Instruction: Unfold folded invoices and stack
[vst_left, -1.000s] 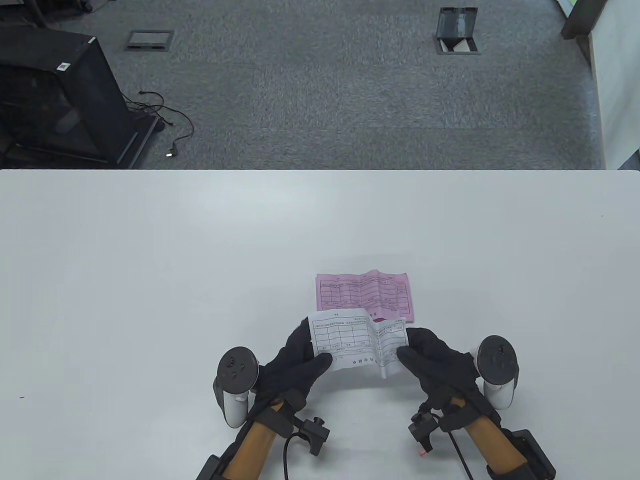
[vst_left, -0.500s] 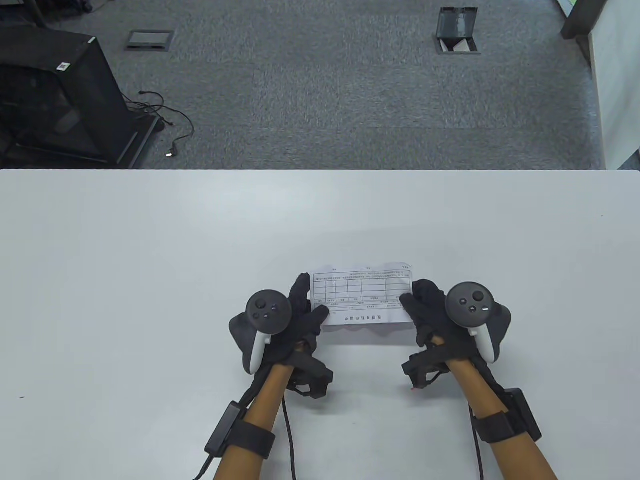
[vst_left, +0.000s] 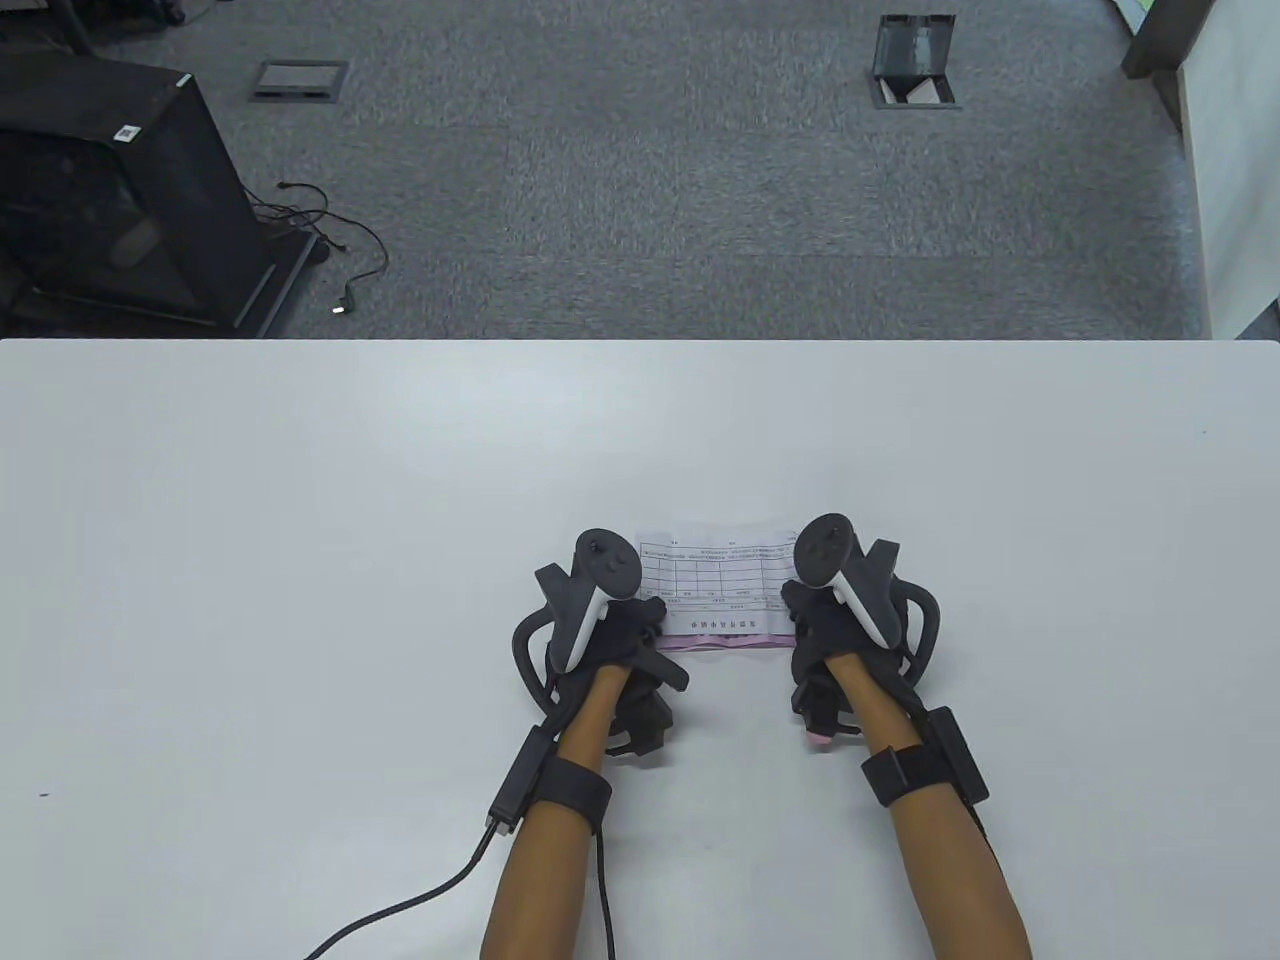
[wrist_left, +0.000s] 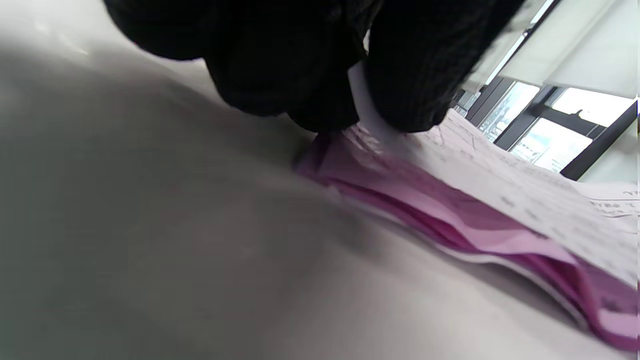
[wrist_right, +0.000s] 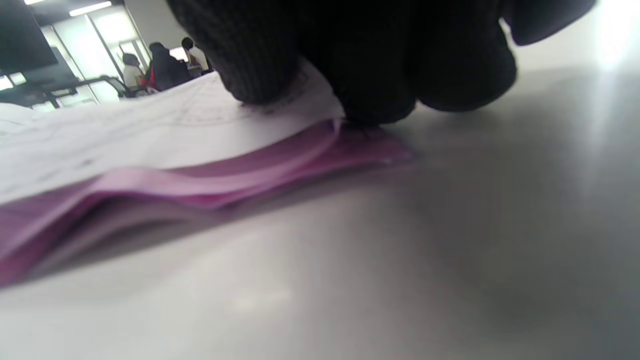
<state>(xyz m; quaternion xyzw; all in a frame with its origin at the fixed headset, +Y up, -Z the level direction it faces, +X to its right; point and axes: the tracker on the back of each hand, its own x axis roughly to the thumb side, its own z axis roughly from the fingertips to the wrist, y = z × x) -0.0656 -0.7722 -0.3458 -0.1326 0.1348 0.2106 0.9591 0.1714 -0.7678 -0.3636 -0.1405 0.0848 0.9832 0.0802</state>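
Near the table's (vst_left: 300, 520) front edge, my left hand (vst_left: 625, 625) and right hand (vst_left: 825, 625) each pinch an end of the white invoice (vst_left: 715, 575); it lies unfolded on the pink invoice (vst_left: 725, 641), whose near edge peeks out beneath; both grips closed on paper.

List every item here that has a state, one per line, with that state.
white invoice: unfolded, lying on top of the pink invoice, pinched at both ends.
pink invoice: on the table under the white one, creased, only its near edge showing.
left hand: pinches the white invoice's left end.
right hand: pinches its right end.
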